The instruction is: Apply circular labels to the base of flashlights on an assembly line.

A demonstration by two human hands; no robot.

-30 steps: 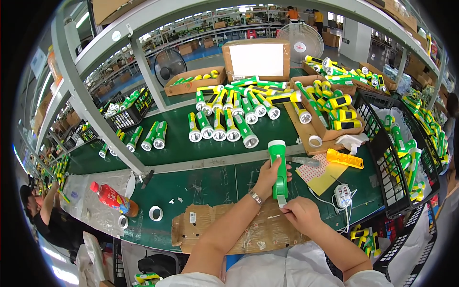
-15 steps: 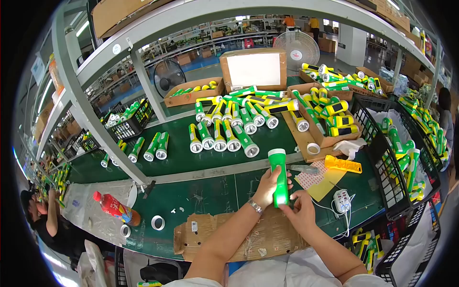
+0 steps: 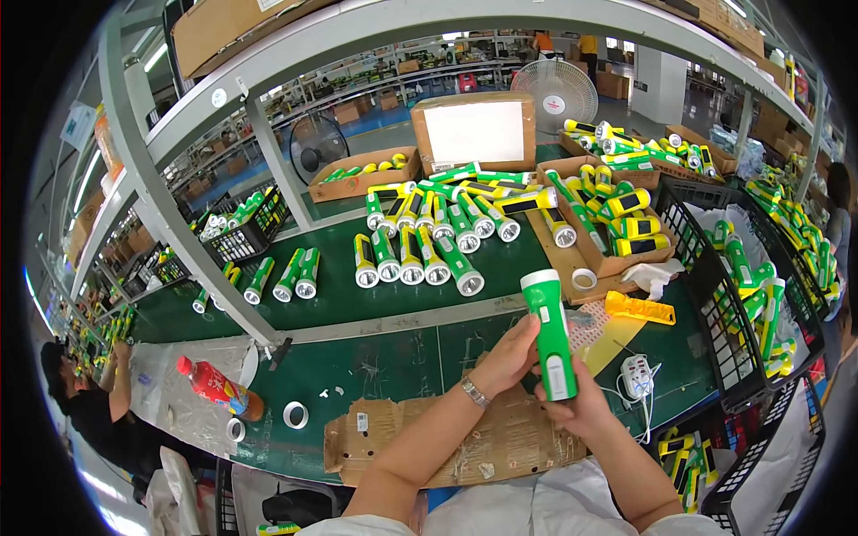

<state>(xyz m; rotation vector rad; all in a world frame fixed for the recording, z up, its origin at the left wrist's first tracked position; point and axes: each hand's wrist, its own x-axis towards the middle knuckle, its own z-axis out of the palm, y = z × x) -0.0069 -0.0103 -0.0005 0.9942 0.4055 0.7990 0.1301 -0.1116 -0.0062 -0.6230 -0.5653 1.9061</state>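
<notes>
Both my hands are closed on a green flashlight with a white head. It is held up over the bench, head end away from me, with its switch side facing up. My left hand is against its left side, some fingertips hidden behind the body. Around the lower end curl the fingers of my right hand. Under my forearms lies a flattened piece of brown cardboard. Beyond my hands, several green and yellow flashlights lie in rows on the green bench.
A cardboard box of flashlights and a black crate stand right. Near my right hand are a yellow plastic piece and a white power strip. A red-capped bottle and tape rolls lie left. A co-worker is far left.
The flashlight has moved right and slightly nearer, and has been turned so its switch shows. The bright glow on its lower part is gone. My right hand has closed around the lower end.
</notes>
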